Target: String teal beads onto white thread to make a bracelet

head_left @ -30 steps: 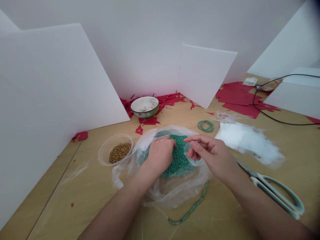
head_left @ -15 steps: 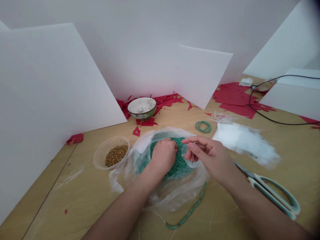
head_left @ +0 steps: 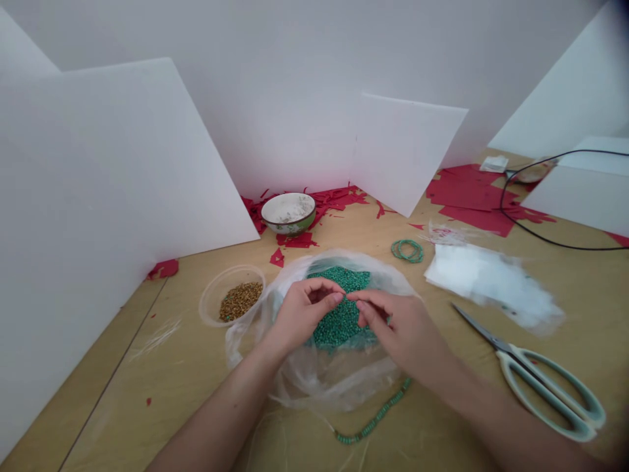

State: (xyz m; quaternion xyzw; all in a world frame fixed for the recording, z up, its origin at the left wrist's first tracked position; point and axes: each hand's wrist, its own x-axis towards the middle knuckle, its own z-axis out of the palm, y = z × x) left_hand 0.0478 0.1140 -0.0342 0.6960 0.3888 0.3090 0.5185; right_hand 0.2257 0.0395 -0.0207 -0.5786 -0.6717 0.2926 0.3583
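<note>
- Plastic tub [head_left: 232, 298], far left of the work area on the wooden tabletop [head_left: 147, 387]: holds brown seed-like beads, within easy reach of the left hand.
- Left hand [head_left: 304, 316]: closed to a pinch above the beads, fingers curled, fingertips pointing right. Anything held is too small to tell.
- Green beads [head_left: 339, 324]: a loose, elongated heap inside a clear plastic bag [head_left: 314, 387], its mouth spread wide, leaving the beads exposed between the hands.
- Right hand [head_left: 396, 331]: also closed to a pinch, fingertips pointing left, almost meeting the left hand's. Any held item cannot be made out.
- Strung green beads [head_left: 376, 419]: just below the bag, long axis running from lower left to upper right.
- Scissors [head_left: 545, 393]: far right, closed, blades pointing up and left toward the bag.
</note>
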